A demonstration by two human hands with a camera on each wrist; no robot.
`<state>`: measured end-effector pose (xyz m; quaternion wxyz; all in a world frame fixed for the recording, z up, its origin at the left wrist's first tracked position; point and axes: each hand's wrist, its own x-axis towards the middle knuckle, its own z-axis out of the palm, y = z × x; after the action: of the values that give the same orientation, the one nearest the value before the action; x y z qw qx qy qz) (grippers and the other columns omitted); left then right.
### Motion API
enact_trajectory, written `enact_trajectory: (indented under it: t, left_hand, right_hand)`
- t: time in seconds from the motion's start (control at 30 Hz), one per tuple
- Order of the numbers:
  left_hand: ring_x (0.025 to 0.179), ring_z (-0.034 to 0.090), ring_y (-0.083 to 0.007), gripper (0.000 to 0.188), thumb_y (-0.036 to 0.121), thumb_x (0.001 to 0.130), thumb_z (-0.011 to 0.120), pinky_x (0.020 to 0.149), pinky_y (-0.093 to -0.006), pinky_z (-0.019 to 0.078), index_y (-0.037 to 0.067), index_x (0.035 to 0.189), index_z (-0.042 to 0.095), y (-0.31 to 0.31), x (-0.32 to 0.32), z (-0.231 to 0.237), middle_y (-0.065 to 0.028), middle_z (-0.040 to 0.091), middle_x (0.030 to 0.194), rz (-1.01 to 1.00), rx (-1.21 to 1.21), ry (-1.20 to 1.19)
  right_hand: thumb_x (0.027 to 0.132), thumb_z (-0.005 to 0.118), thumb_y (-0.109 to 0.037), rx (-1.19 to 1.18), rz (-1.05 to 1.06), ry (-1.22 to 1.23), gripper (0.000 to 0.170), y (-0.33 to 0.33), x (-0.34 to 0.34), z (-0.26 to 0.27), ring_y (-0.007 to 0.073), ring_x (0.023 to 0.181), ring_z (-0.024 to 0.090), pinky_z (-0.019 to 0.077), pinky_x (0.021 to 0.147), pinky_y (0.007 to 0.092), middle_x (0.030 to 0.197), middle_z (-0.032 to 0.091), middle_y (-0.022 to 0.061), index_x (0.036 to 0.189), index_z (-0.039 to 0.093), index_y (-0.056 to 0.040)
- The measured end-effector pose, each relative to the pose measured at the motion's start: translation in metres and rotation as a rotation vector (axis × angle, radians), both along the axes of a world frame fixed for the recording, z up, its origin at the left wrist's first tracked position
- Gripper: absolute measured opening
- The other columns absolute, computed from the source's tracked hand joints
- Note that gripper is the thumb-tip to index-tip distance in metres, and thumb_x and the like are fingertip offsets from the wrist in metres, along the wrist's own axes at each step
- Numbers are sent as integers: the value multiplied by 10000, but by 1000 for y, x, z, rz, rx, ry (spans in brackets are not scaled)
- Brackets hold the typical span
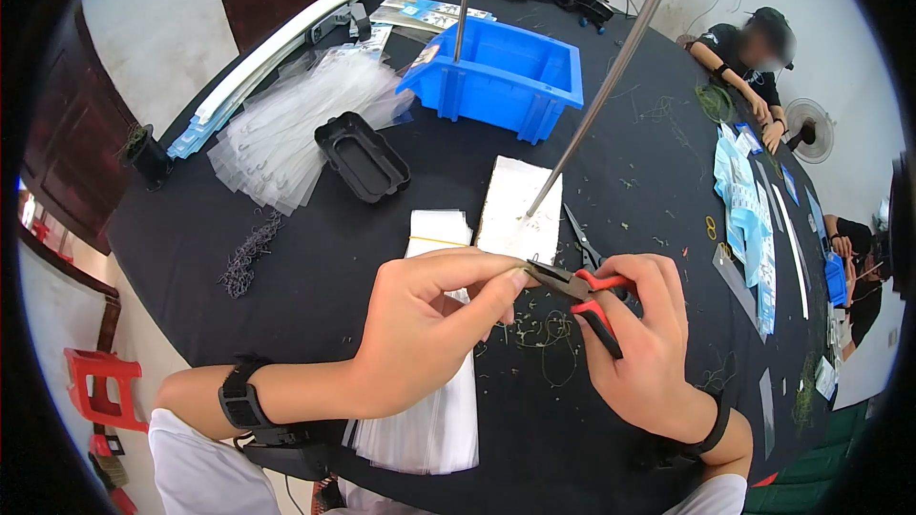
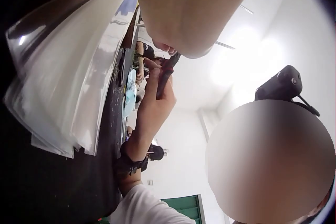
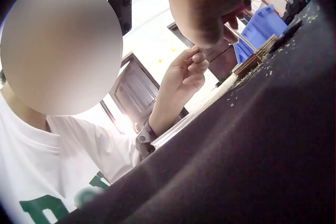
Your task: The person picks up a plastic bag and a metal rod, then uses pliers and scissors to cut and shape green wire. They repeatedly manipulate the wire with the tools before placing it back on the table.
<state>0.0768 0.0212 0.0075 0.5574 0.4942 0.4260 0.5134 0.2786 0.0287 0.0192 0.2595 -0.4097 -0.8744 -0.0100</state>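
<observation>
Right grip (image 1: 644,334): closed round the red-and-black handles of a pair of pliers (image 1: 563,283), whose nose points leftward to my other grip. Left grip (image 1: 420,315): narrow, thumb and forefinger pinching a small workpiece (image 1: 527,272) right beside the pliers' nose. The piece is too small to identify.

Surroundings: a white block (image 1: 506,186) lies on the worktop (image 1: 315,315) just beyond both grips, with scissors (image 1: 584,246) beside it. Clear plastic sleeves (image 1: 429,443) lie below my left grip; loose green line (image 1: 556,348) lies between the grips.

Method, in my judgement: the step appears to be pinching or shaping the piece with the pliers. I should keep only its end proud of my fingertips, seat it square in the nose, squeeze gradually, and keep skin clear of the metal. A twist under pressure could slip or bend it.

Markings: light-blue packaging (image 1: 739,176) well to the right of my right grip carries print too small to read. The label (image 1: 425,55) on the blue bin (image 1: 491,95), well beyond my grips, is illegible. Green shirt lettering (image 3: 39,209) is cut off; no brand confirmed.
</observation>
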Motion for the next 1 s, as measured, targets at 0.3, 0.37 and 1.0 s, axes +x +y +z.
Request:
enact_trajectory:
  t: [0.3, 0.37, 1.0]
  left_hand:
    - [653, 552, -41, 149, 51, 849, 583, 502, -172, 428, -13, 944, 678, 0, 1, 3, -56, 649, 796, 39, 93, 125]
    - [565, 497, -30, 150, 60, 856, 580, 444, -170, 347, -19, 938, 677, 2, 2, 0, -54, 621, 751, 55, 160, 133]
    - [609, 506, -50, 145, 35, 852, 584, 509, -188, 367, -41, 937, 672, 2, 1, -1, -79, 627, 808, 58, 160, 106]
  right_hand:
    - [600, 721, -11, -5, 70, 88, 216, 1, 1, -1, 245, 684, 509, 399, 537, 303, 804, 492, 117, 778, 608, 35]
    - [615, 716, 0, -50, 93, 162, 195, 2, 1, -4, 231, 624, 502, 394, 510, 293, 774, 497, 110, 775, 609, 33]
    - [751, 653, -91, -158, 54, 89, 226, -2, -1, 7, 300, 899, 528, 418, 759, 373, 1037, 515, 168, 920, 591, 46]
